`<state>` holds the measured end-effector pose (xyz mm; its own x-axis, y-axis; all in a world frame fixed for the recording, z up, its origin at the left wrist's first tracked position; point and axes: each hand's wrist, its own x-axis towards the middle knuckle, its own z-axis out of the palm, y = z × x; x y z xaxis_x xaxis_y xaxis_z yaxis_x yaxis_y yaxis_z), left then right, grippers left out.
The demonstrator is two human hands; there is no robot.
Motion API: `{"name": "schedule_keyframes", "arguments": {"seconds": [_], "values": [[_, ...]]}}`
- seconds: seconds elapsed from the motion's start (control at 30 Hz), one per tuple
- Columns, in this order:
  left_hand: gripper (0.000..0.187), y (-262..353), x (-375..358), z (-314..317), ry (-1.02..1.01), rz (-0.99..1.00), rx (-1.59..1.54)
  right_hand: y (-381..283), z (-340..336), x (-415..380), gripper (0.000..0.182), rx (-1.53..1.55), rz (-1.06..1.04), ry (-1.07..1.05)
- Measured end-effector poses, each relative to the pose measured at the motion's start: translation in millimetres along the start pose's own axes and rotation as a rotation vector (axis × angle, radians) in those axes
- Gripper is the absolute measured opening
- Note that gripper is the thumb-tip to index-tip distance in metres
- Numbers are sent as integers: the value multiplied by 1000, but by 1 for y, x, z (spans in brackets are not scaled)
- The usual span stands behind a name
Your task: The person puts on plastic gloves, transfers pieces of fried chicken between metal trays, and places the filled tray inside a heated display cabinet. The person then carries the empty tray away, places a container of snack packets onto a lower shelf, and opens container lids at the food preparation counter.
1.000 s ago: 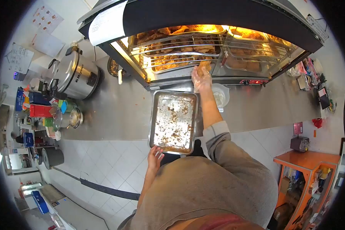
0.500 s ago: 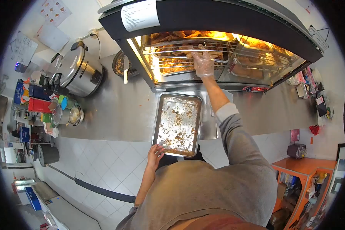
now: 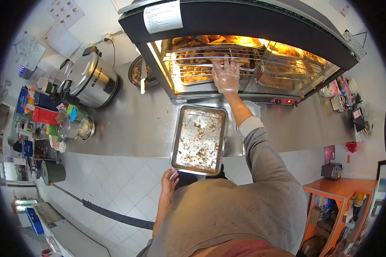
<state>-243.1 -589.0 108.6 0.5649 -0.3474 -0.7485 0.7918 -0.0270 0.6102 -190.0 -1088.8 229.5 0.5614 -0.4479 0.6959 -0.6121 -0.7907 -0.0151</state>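
My right hand [image 3: 227, 76], in a clear plastic glove, reaches into the lit food warmer [image 3: 240, 99]. Its fingers are stretched out and spread at the front of the middle rack [image 3: 188, 63], beside a tray of browned fried pieces, perhaps chicken [image 3: 195, 58]; nothing shows in its grasp. Just off the lower left corner of a metal tray [image 3: 174, 139] is my bare left hand [image 3: 169, 180], its fingers loosely bent and apart. Brown crumbs and grease cover the bottom of that tray, which sticks out over the counter's front edge.
Left of the warmer, a knife [image 3: 143, 81] lies across a dark pan [image 3: 135, 73] of crumbs. A large steel cooker [image 3: 90, 81] stands farther left on the steel counter [image 3: 128, 128]. An orange shelf unit [image 3: 343, 187] is at the lower right.
My left hand has come off the tray's corner and moved slightly down and left. My right hand has drawn back a little toward me and flattened, with its fingers spread.
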Motion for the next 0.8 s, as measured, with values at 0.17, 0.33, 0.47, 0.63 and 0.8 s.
{"name": "schedule_keyframes", "arguments": {"seconds": [0.17,0.33,0.47,0.63,0.8], "values": [[38,-3,-4,10,-13,-3,5,7,3,20,46,-69,49,-350],[39,-11,-3,16,-44,20,48,28,-4,26,48,35,50,-485],[33,-21,3,15,14,39,21,31,-33,-21,40,393,-127,-45],[34,-25,2,16,59,6,-12,55,-73,-65,48,430,355,414],[36,-29,-6,4,50,-44,44,64,-79,-36,48,472,554,468]]}}
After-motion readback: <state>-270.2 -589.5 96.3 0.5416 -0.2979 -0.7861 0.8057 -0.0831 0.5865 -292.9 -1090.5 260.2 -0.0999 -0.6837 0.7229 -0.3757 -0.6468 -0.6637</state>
